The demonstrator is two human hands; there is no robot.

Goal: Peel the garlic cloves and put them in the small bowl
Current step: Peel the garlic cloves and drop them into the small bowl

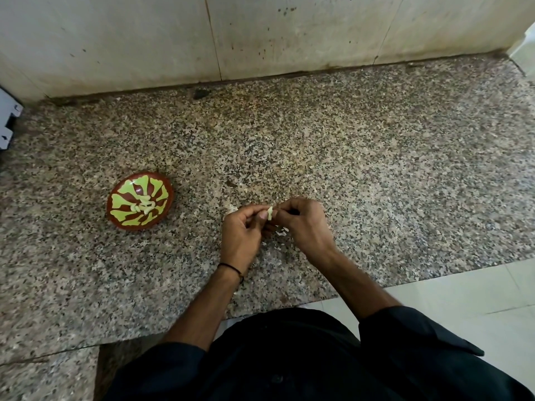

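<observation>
Head camera looks down at my two hands over a speckled grey and brown stone counter [376,169]. My left hand [241,231] and my right hand [304,224] meet close together, nearer the counter's front edge than its back edge. Between them is one small pale garlic clove [269,213]. The thumb and first fingers of each hand are curled in and pinch it, one hand from each side. My other fingers are curled in too.

Small white bits of garlic skin [282,231] lie on the counter just under my hands. A thin black thread [230,267] goes round my left wrist.

A small round bowl, brown with light green shapes inside [121,215], sits on the counter to the left of my hands, well apart from them. A few pale peeled garlic cloves [143,205] lie in the bottom of it, touching each other.

Stained white wall tiles [260,33] stand along the counter's back edge. Shiny white floor tiles [463,299] show past the front edge on the right.
</observation>
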